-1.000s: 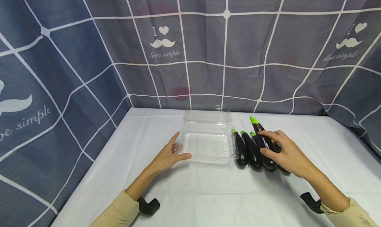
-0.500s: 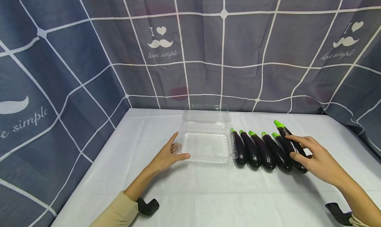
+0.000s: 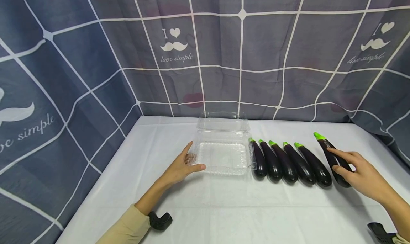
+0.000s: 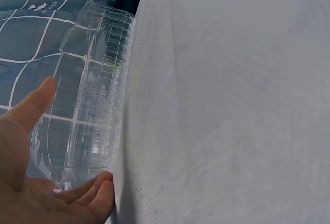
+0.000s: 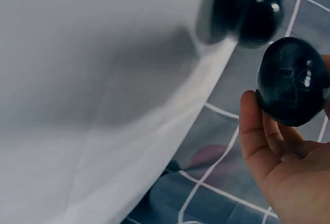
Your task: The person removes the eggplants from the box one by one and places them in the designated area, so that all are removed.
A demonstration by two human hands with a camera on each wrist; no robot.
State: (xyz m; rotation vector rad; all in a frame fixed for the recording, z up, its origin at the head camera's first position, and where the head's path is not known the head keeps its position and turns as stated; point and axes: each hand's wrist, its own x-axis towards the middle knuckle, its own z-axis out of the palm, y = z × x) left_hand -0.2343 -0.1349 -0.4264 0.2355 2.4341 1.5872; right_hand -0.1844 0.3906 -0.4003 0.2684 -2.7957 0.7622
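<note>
My right hand [image 3: 363,173] holds a dark, glossy eggplant [image 3: 333,157] with a green cap, its thumb and fingers on opposite sides. This eggplant lies at the right end of a row of several eggplants [image 3: 301,165], a gap apart from the row. In the right wrist view the rounded end of the held eggplant [image 5: 291,82] faces the camera. At the left side of a clear plastic clamshell box [image 3: 222,157], my left hand [image 3: 179,169] spreads thumb and forefinger. The left wrist view has its other fingertips at the box's near lower corner.
The box's lid [image 3: 223,125] stands raised at the back, near the grey checked curtain [image 3: 221,84]. The row's leftmost eggplant [image 3: 258,162] lies right beside the box. A white cloth [image 3: 224,208] covers the table.
My right hand has carried its eggplant rightward from over the row to beyond its right end, uncovering the others. The left hand and the box have stayed in place.
</note>
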